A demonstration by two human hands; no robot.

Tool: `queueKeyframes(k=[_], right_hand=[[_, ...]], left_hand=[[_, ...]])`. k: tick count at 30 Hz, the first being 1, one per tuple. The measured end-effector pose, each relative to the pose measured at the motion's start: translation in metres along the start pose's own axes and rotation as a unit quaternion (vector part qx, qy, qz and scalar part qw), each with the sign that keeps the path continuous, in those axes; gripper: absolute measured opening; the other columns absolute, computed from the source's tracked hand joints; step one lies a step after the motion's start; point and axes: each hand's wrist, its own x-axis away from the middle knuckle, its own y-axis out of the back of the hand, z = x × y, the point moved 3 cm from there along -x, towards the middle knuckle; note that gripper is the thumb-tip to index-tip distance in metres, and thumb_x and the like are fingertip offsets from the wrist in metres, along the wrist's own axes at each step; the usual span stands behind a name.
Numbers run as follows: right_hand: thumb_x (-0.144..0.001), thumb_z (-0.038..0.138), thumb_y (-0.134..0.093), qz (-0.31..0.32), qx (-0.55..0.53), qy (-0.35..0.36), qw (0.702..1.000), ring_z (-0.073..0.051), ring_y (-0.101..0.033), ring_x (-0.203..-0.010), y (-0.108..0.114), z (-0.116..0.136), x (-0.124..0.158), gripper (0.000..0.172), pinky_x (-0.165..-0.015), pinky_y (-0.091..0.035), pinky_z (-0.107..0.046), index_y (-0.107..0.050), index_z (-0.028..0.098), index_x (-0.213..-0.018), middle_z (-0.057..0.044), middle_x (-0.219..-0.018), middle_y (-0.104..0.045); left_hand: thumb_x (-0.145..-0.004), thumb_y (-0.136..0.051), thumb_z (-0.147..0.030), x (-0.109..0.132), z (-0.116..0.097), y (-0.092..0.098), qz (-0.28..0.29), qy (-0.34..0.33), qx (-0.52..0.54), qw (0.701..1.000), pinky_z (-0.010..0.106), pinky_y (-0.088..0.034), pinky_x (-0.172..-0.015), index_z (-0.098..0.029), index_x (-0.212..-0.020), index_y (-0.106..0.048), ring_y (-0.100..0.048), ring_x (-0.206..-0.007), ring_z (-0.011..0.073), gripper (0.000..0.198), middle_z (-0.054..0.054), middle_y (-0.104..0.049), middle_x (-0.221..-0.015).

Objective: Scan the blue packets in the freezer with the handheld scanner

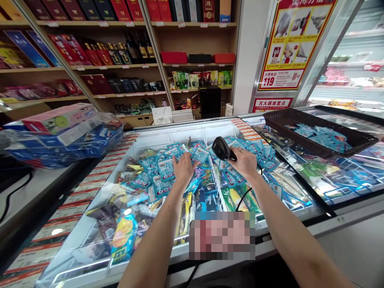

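My right hand is closed round the handle of a black barcode scanner, whose head points to the left. Its cable hangs down beside my forearm. My left hand lies with fingers spread over the blue packets strewn across the glass lid of a chest freezer. More blue packets are scattered on the glass under and around my right hand. Barcodes show on several of them.
A dark basket with similar blue packets stands on the freezer's right part. Plastic-wrapped boxes sit at the left. Beneath the glass lie wrapped ice creams. A blurred block covers the front edge. Shelves of goods rise behind.
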Motion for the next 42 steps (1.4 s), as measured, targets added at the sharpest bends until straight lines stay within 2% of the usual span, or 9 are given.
queueKeyframes(k=[6,15,24,29,37,39,42], right_hand=[[-0.084,0.04,-0.055,0.017,0.006,0.03,0.999,-0.018,-0.059,-0.079,-0.001,0.006,0.002,0.032,-0.066,-0.034,-0.027,-0.06,0.024,-0.111,-0.004,-0.089,-0.067],[-0.085,0.041,-0.054,0.047,-0.007,0.124,0.991,-0.017,-0.058,-0.075,-0.002,0.021,0.005,0.032,-0.065,-0.032,-0.026,-0.06,0.024,-0.111,-0.004,-0.085,-0.065],[-0.083,0.039,-0.057,0.054,-0.015,0.15,0.987,-0.017,-0.058,-0.076,-0.002,0.022,0.005,0.029,-0.067,-0.033,-0.027,-0.06,0.023,-0.107,-0.003,-0.085,-0.065],[-0.083,0.039,-0.059,0.051,-0.022,0.152,0.987,-0.016,-0.058,-0.077,-0.002,0.022,0.004,0.03,-0.068,-0.034,-0.026,-0.06,0.023,-0.108,-0.003,-0.087,-0.065],[-0.083,0.038,-0.058,0.029,-0.019,0.135,0.99,-0.018,-0.059,-0.078,-0.002,0.018,0.004,0.033,-0.067,-0.034,-0.027,-0.059,0.023,-0.112,-0.004,-0.09,-0.066],[-0.084,0.038,-0.057,0.022,-0.01,0.107,0.994,-0.018,-0.059,-0.079,-0.001,0.014,0.003,0.033,-0.067,-0.034,-0.027,-0.059,0.023,-0.113,-0.005,-0.09,-0.066],[-0.084,0.038,-0.056,0.009,0.0,0.052,0.999,-0.019,-0.058,-0.078,-0.001,0.006,0.002,0.031,-0.065,-0.033,-0.027,-0.06,0.023,-0.111,-0.005,-0.089,-0.066]], left_hand=[[-0.088,-0.044,-0.045,-0.001,0.019,0.007,-0.016,0.011,-0.014,1.0,0.047,-0.017,-0.11,-0.02,-0.118,-0.044,-0.063,-0.1,0.0248,0.039,0.008,-0.07,-0.099],[-0.089,-0.042,-0.04,0.004,0.018,0.009,-0.03,0.006,-0.024,0.999,0.046,-0.019,-0.11,-0.02,-0.12,-0.043,-0.066,-0.09,0.0233,0.037,0.005,-0.071,-0.088],[-0.091,-0.041,-0.034,0.005,0.011,0.012,-0.043,-0.007,0.006,0.999,0.043,-0.02,-0.111,-0.022,-0.122,-0.041,-0.062,-0.105,0.0218,0.033,0.007,-0.066,-0.114],[-0.092,-0.039,-0.032,0.005,0.008,0.013,-0.054,-0.021,0.008,0.998,0.043,-0.019,-0.111,-0.022,-0.121,-0.041,-0.062,-0.102,0.0218,0.031,0.007,-0.065,-0.116],[-0.09,-0.043,-0.032,0.005,0.01,0.011,-0.062,-0.012,-0.007,0.998,0.047,-0.016,-0.111,-0.019,-0.123,-0.044,-0.062,-0.1,0.0237,0.036,0.008,-0.067,-0.105],[-0.088,-0.046,-0.03,0.006,0.01,0.014,-0.076,0.008,-0.026,0.997,0.05,-0.016,-0.11,-0.017,-0.126,-0.043,-0.057,-0.109,0.0262,0.04,0.011,-0.064,-0.113],[-0.087,-0.046,-0.024,0.008,0.008,0.021,-0.099,0.017,-0.059,0.993,0.053,-0.018,-0.108,-0.019,-0.132,-0.041,-0.044,-0.124,0.0288,0.046,0.014,-0.051,-0.133]])
